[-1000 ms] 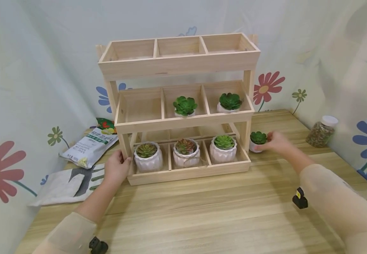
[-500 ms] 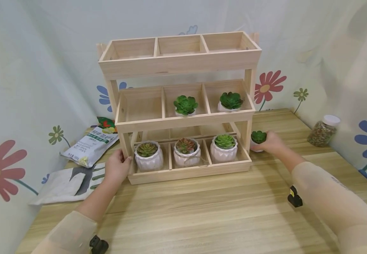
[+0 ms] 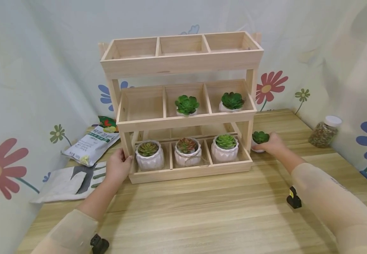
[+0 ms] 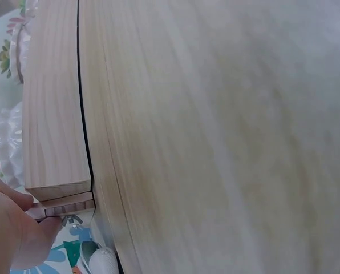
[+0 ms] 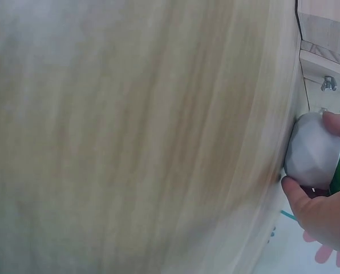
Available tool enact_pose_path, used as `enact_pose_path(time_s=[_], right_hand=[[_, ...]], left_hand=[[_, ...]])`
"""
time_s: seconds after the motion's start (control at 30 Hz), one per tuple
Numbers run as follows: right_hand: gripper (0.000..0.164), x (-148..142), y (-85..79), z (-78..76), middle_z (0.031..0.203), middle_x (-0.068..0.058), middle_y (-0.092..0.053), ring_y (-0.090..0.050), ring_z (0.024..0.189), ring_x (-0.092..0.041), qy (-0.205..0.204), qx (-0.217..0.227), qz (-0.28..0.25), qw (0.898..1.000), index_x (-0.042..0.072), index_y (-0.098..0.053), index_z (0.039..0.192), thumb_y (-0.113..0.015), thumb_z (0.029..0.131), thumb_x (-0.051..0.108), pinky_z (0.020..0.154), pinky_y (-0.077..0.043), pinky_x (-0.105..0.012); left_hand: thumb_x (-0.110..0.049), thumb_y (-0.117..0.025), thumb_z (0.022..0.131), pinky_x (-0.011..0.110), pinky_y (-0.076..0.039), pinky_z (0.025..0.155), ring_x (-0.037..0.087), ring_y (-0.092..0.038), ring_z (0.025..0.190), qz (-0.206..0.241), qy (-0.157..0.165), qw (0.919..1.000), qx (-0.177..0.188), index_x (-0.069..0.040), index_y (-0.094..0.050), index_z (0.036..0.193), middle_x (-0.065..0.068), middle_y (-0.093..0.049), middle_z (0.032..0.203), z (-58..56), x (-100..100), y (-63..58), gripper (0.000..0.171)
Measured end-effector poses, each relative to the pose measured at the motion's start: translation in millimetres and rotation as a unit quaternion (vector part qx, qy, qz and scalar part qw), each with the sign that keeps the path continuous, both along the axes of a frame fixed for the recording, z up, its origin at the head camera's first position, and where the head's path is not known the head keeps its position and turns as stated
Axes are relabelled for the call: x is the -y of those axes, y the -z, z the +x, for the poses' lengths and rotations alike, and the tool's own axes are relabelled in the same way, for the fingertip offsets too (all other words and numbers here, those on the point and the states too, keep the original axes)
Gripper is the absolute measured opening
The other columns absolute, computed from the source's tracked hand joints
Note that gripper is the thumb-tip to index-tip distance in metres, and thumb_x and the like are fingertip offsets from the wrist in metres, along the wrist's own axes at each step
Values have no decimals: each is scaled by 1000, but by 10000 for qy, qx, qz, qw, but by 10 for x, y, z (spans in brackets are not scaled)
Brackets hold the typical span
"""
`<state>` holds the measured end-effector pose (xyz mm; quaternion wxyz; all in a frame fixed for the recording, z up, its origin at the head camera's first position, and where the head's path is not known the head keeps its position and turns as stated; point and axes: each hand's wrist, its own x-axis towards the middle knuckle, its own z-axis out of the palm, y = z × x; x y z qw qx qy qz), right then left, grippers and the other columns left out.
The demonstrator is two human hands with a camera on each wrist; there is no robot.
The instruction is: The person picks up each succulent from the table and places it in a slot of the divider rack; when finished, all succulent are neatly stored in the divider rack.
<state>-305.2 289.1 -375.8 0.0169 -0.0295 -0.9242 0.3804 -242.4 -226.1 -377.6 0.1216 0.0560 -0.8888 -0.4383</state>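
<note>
A three-tier wooden plant stand (image 3: 183, 67) stands on the table. At its lower left, my left hand (image 3: 116, 166) pinches the side upright between thumb and fingers; the left wrist view shows the fingertips on the wood's edge. Just right of the stand, my right hand (image 3: 273, 145) grips a small potted succulent (image 3: 260, 137) by its faceted white pot (image 5: 312, 151). Thumb and fingers lie on opposite sides of that pot, low by the table. Two green succulents (image 3: 187, 104) sit in the middle tier's centre and right compartments. Three white-potted succulents (image 3: 224, 150) fill the bottom tier.
At the left lie a white printed bag (image 3: 91, 145) and pale gloves (image 3: 62, 183) with grey and green parts. A clear jar (image 3: 324, 133) of mixed granules with a white lid stands at the right. A flower-printed curtain (image 3: 43, 70) hangs behind the table.
My right hand has closed in around the small succulent's pot, its forearm shifting slightly left. My left hand keeps its place on the stand. The head view has shifted a little.
</note>
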Motion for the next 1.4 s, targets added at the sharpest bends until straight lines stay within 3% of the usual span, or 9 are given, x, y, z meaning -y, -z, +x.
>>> enact_pose_path(time_s=[0.13,0.23,0.5,0.8,1.07,1.2,1.4], right_hand=[[66,-50,36,17,109,-30,-54,-51,98,-36,66,-108,-90,9999,-16,-50,113,-80,71,25,90,-45,-49],[73,-108,20,52,113,-31,-50,-48,101,-39,118,-86,-197,9997,-18,-44,117,-80,72,27,93,-42,-51],[89,-209,-279,361,119,-36,-42,-43,108,-47,-44,22,107,9999,-20,-31,125,-78,74,37,93,-39,-58],[86,-131,-569,754,115,-31,-49,-50,101,-40,-487,20,462,9977,-15,-38,123,-78,74,42,84,-46,-54],[86,183,-785,948,113,-27,-51,-52,98,-35,-1045,137,373,9937,-14,-40,123,-80,71,41,84,-48,-50],[76,434,-934,1048,107,-19,-55,-55,93,-29,-1401,-8,231,9899,-8,-46,116,-83,68,38,82,-51,-43],[66,882,-1235,1111,103,-13,-57,-56,85,-23,-2195,-335,-279,9746,-2,-48,112,-86,66,24,75,-52,-31]], left_hand=[[-5,-54,93,44,-47,93,37,-53,114,7,8,10000,12,11,-44,130,30,-53,123,-2,-5,8,41],[-5,-54,93,44,-46,93,37,-52,115,31,10,10000,25,11,-44,130,30,-53,124,1,-7,6,41],[-5,-54,93,45,-46,94,39,-53,113,-28,25,10000,-21,11,-45,128,30,-54,122,17,12,-17,40],[-5,-54,93,45,-47,93,38,-54,112,-37,19,10000,-60,12,-46,127,30,-55,120,22,30,3,39],[-5,-54,93,43,-47,93,36,-55,112,2,24,10000,-58,11,-47,126,29,-57,119,-28,9,29,38],[-6,-54,93,44,-47,92,36,-56,110,-66,57,9999,-95,11,-48,125,29,-58,117,-34,7,29,37],[-6,-54,92,45,-46,93,37,-55,112,-129,33,9999,-70,11,-47,125,29,-56,119,-8,2,5,38]])
